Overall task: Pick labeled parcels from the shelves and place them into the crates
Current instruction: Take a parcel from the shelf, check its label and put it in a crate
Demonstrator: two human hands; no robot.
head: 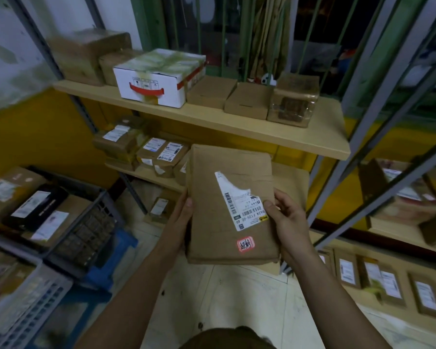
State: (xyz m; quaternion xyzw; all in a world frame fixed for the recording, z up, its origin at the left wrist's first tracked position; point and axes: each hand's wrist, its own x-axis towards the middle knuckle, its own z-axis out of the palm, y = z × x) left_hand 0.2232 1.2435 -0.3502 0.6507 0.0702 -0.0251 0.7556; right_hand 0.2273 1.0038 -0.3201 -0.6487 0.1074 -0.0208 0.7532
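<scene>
Both arms extended forward. Left grip (183, 216) clasps the parcel (227, 177) at its 9 o'clock edge, thumb on top. Right grip (290, 221) clasps the 3 o'clock edge, thumb pressed on the label (239, 205). Parcel held in air before the shelf (237, 124), face up, long axis 12 to 6. Crate (86, 238) at 8 o'clock.

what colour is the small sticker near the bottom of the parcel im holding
Red-pink sticker on the brown parcel; head view.

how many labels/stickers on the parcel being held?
2. A torn white shipping label on the parcel, right of centre; a small red sticker below it, near the bottom edge. Underside hidden; may be more.
</scene>
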